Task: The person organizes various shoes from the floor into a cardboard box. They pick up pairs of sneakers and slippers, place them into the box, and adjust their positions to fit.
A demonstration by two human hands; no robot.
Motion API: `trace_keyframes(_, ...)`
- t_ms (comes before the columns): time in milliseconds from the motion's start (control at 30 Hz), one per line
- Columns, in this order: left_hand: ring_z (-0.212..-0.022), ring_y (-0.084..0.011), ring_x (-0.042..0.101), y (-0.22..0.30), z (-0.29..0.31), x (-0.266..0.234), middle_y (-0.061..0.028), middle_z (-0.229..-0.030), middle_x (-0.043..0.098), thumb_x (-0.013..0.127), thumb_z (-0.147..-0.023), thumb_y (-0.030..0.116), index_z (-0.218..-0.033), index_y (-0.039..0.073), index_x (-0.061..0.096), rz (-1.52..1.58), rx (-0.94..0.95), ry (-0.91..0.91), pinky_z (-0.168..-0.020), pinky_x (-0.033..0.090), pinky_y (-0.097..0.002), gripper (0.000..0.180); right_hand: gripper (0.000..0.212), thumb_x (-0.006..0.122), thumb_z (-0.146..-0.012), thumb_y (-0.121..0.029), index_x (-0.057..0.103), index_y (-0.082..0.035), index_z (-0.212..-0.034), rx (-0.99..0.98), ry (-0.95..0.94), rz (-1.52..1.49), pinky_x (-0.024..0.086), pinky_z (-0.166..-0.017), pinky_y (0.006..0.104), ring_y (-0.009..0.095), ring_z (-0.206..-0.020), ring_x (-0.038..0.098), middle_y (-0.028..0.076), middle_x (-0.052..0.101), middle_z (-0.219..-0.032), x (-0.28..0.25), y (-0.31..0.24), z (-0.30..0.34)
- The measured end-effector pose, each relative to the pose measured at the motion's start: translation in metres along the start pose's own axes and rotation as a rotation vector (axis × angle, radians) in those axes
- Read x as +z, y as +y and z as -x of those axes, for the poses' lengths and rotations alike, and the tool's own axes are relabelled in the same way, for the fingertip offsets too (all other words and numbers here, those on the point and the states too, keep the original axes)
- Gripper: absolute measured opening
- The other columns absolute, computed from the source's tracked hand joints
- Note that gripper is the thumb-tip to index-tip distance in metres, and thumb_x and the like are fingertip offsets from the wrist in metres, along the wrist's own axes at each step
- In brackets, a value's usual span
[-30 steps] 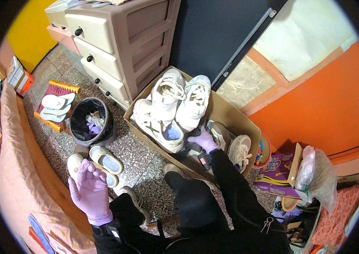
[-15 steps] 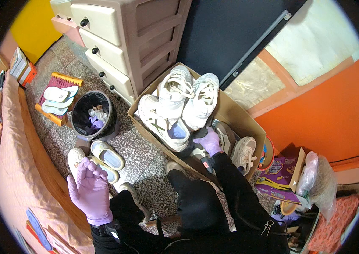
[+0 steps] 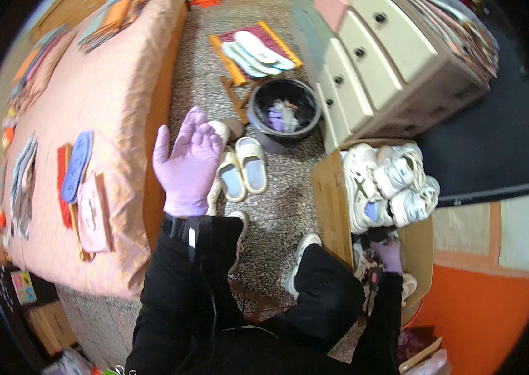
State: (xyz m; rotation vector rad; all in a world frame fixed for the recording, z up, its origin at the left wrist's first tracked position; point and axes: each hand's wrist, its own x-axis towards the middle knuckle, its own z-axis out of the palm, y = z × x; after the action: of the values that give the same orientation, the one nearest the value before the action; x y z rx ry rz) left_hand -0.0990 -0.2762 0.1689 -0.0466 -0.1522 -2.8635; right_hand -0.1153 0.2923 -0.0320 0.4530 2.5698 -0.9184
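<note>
My left hand (image 3: 189,167), in a thin purple glove, is held palm up with the fingers apart and nothing in it. It is above the floor between the bed and the slippers. My right hand (image 3: 389,255), gloved the same, reaches into a cardboard box (image 3: 332,203) at the right. Its fingers are bent at a dark item below the white shoes; the item is too blurred to name. White sneakers (image 3: 363,181) are piled at the box's far end. A pale shoe (image 3: 409,286) is beside my right wrist.
A lined bin (image 3: 284,140) stands ahead, with cream slippers (image 3: 251,165) nearer. Beyond are pale insoles (image 3: 258,53) on a low stool. A drawer cabinet (image 3: 395,81) is behind the box. The bed (image 3: 121,119) at left holds a blue insole (image 3: 78,165).
The view has turned left, so the bed shows more fully and the box sits farther right. My left hand remains raised and open; my right hand is still in the box.
</note>
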Motion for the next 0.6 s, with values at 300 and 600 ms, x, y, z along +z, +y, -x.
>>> trace_keyframes(300,-0.098,-0.0289,0.062,0.037,-0.028,-0.017,-0.0179,-0.109,0.066,0.059,-0.093,0.032,-0.117,-0.008,0.059,0.121,0.165,0.215,-0.091,0.049,-0.0391,0.047,0.047,0.064,-0.091,-0.005,0.052,0.004,-0.135,-0.419,-0.314,-0.208,0.048,-0.09,0.0244,0.013,-0.101,0.061,0.014,0.066,-0.116,-0.053,-0.243,0.148)
trace_keyframes(600,-0.087,-0.0095,0.057,-0.084,-0.035,-0.009,-0.0028,-0.1,0.059,0.068,-0.09,0.021,-0.134,-0.003,0.046,-0.566,0.061,0.072,-0.075,0.048,-0.0244,0.055,0.047,0.065,-0.088,-0.034,0.061,0.0,-0.121,-0.968,-0.831,0.215,0.048,-0.094,0.0393,0.035,-0.108,0.064,0.025,0.064,-0.118,0.18,-0.385,0.06)
